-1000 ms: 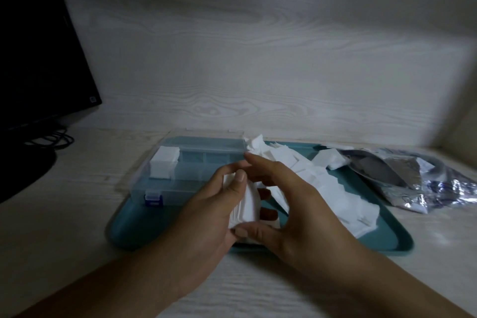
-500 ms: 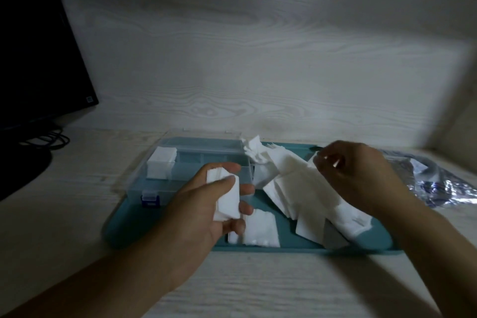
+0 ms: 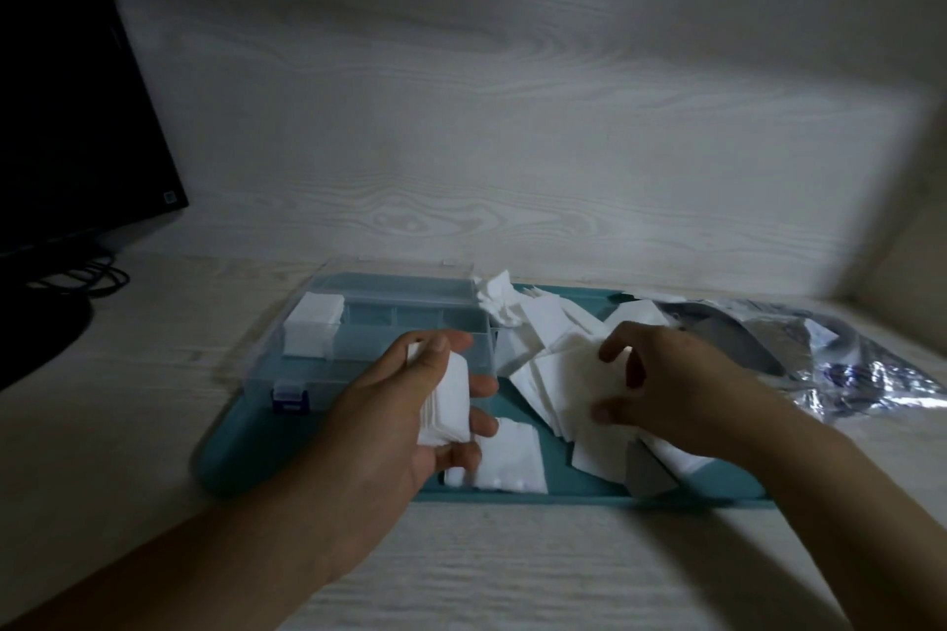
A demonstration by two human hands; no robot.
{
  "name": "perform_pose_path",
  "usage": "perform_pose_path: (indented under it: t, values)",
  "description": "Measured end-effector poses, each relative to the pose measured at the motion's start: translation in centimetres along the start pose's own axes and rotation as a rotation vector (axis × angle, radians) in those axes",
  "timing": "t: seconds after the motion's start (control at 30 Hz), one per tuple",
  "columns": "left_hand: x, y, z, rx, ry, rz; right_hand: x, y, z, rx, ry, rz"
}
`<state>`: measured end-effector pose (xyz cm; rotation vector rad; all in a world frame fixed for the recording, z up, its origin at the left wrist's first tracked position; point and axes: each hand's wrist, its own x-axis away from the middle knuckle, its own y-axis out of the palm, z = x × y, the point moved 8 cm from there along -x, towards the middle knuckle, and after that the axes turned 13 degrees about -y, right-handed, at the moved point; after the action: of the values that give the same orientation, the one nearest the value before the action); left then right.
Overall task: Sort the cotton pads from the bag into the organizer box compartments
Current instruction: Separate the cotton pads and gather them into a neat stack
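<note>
Both bare forearms enter from the bottom of the frame and converge toward its centre. The left forearm runs up from the lower left corner; the left hand (image 3: 405,420) sits just left of centre, back of the hand toward the camera, thumb across the top and fingers curled round a small stack of cotton pads (image 3: 447,397). The right forearm comes in from the lower right edge; the right hand (image 3: 671,392) lies right of centre, knuckles up, its thumb and bent fingers pinching the loose cotton pads (image 3: 569,374) beneath it.
</note>
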<state>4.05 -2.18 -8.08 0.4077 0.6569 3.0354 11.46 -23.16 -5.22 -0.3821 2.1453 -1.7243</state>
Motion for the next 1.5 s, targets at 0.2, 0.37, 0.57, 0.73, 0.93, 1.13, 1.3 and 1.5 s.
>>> perform_pose_path:
  t: [0.2, 0.37, 0.57, 0.73, 0.93, 1.13, 1.3, 1.5]
  values:
    - [-0.1, -0.2, 0.0, 0.0, 0.0, 0.003, 0.0, -0.9, -0.5, -0.039, -0.096, 0.109]
    - [0.0, -0.1, 0.1, -0.005, 0.011, -0.014, 0.5, -2.9, -2.8, -0.273, -0.237, 0.334]
    - [0.0, -0.1, 0.2, -0.004, 0.021, -0.025, 0.6, -2.8, -2.5, -0.463, -0.143, 0.414]
    - [-0.1, -0.1, 0.2, -0.015, 0.026, -0.02, -0.2, -1.4, -1.0, -0.19, -0.014, 0.333]
    - [0.1, 0.0, 0.1, -0.02, 0.022, -0.016, 0.7, -3.6, -0.5, -0.39, -0.061, 0.544]
    - [0.1, 0.0, 0.3, -0.03, 0.037, -0.01, 2.3, -5.9, -1.5, -0.103, -0.144, 0.807]
    - [0.1, 0.0, 0.2, -0.034, 0.041, -0.011, 1.3, -4.5, -4.0, 0.122, -0.454, 0.613]
    - [0.2, 0.0, 0.4, -0.033, 0.05, -0.021, 0.3, -1.8, -3.5, 0.081, -0.438, 0.336]
